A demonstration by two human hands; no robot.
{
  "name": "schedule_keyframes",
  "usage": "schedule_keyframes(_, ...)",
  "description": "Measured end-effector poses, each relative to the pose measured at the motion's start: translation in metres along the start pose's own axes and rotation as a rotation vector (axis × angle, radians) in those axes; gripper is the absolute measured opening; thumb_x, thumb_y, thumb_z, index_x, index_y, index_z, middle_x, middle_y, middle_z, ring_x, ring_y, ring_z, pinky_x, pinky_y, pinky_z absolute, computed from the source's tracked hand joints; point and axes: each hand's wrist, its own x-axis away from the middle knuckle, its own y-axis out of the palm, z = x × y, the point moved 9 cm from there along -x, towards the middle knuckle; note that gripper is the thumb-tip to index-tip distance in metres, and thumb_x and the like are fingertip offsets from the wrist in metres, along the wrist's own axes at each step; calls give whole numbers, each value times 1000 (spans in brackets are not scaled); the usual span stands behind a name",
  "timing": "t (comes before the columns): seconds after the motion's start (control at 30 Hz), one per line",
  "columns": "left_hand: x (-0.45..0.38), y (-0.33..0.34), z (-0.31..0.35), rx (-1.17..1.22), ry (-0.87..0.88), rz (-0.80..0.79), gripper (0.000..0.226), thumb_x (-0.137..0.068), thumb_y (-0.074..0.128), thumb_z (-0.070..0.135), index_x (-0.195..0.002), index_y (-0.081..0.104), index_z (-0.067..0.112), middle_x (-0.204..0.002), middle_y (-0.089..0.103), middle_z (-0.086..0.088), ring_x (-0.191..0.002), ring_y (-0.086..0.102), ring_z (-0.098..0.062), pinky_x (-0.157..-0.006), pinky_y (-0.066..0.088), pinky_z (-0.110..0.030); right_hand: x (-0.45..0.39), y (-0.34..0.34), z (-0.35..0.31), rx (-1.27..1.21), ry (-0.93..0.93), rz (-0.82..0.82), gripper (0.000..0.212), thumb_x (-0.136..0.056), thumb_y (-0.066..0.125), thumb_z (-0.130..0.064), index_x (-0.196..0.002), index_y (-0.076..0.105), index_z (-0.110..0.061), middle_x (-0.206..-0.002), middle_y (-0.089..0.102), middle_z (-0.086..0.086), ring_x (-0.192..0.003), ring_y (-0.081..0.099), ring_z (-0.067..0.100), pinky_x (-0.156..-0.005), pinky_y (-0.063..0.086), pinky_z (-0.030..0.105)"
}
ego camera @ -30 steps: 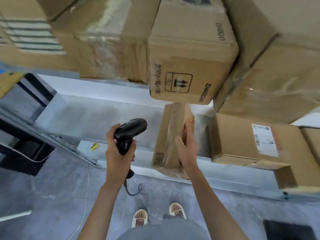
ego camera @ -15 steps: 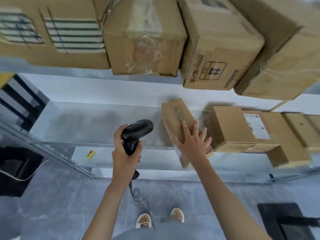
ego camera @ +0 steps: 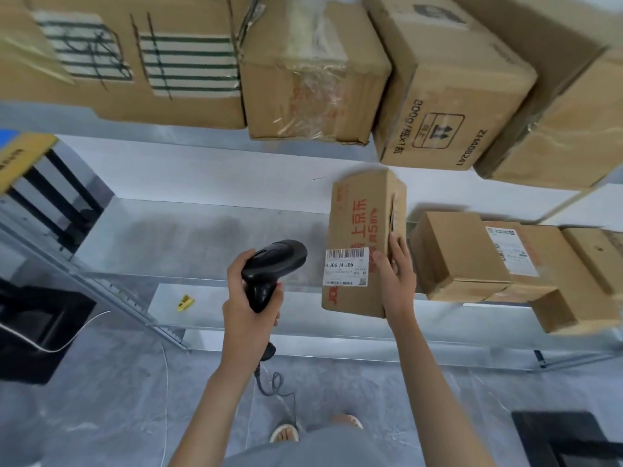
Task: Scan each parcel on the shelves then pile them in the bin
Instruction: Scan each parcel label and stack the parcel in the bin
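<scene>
A tall cardboard parcel [ego camera: 357,224] with red print stands on end at the front of the lower metal shelf [ego camera: 202,237]. Its white barcode label [ego camera: 345,267] faces me. My right hand [ego camera: 396,281] grips the parcel's right edge, thumb on the front face beside the label. My left hand [ego camera: 247,305] grips a black corded barcode scanner [ego camera: 273,267], whose head points toward the label from the left, a short gap away.
More cardboard parcels [ego camera: 472,257] sit on the lower shelf to the right. Larger boxes [ego camera: 303,72] line the upper shelf overhead. A black bin [ego camera: 37,332] stands on the floor at left, a dark object [ego camera: 569,436] at bottom right. A yellow scrap [ego camera: 185,303] lies on the bottom shelf.
My right hand has turned the parcel so its labelled face now faces me and shifted to its right edge. The scanner has stayed near the parcel's left side.
</scene>
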Motion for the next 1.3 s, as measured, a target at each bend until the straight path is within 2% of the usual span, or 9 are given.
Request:
schedule_keyframes(0.07,3,1,4,10,4,-15,69,-95,68,3,-130,42,56,-89,70,9,-52,62,-18,-53,52,-22,10,2,-9,-175,-24,2,57,-88,60,-36,-145,54,-31,-156,41,-17,-141,43,7,-117,39,44)
schedule_keyframes(0.17,8,1,10,18,14,-33,71,-94,69,2,-128,43,58,-91,70,10,-52,62,-17,-53,52,-22,18,4,-21,-242,-81,26,58,-90,59,-30,-148,51,-25,-158,40,-13,-142,40,3,-118,38,41)
schedule_keyframes(0.27,10,-1,16,21,27,-38,72,-93,69,2,-128,42,59,-92,70,11,-54,63,-18,-53,54,-23,25,5,-26,-189,-161,68,56,-96,60,-24,-150,47,-22,-162,33,-10,-145,34,1,-121,32,45)
schedule_keyframes(0.43,11,-8,17,7,24,-24,72,-93,70,3,-128,42,60,-93,71,12,-55,64,-18,-53,54,-23,44,10,-22,-70,-237,80,63,-90,56,-46,-151,45,-33,-163,29,-16,-148,29,10,-120,28,54)
schedule_keyframes(0.6,13,-7,14,0,7,-47,73,-92,71,3,-129,42,59,-95,70,12,-58,65,-17,-52,53,-22,52,9,-27,-79,-265,91,68,-87,56,-51,-150,45,-31,-163,29,-16,-147,30,10,-119,30,54)
schedule_keyframes(0.8,15,0,12,-13,2,-83,73,-92,71,4,-128,42,61,-86,70,11,-53,61,-14,-50,52,-23,56,13,-31,-20,-286,99,65,-86,53,-55,-149,45,-38,-163,27,-21,-143,32,10,-119,30,52)
schedule_keyframes(0.97,17,3,13,-23,6,-85,77,-92,71,2,-126,40,64,-89,70,14,-55,63,-15,-50,52,-21,57,14,-32,-5,-291,91,68,-87,53,-58,-150,44,-35,-163,27,-19,-142,34,13,-118,33,53)
schedule_keyframes(1.13,19,3,12,-12,1,-77,76,-92,70,2,-126,41,63,-90,70,12,-55,64,-16,-51,51,-20,55,11,-30,-14,-289,95,61,-91,56,-46,-150,44,-34,-163,28,-18,-143,34,15,-116,33,56)
schedule_keyframes(1.3,21,3,12,-17,3,-79,76,-92,71,3,-128,41,63,-88,70,10,-55,63,-14,-50,51,-21,55,6,-29,-20,-285,111,62,-88,55,-54,-148,44,-42,-163,27,-21,-143,33,11,-117,32,55)
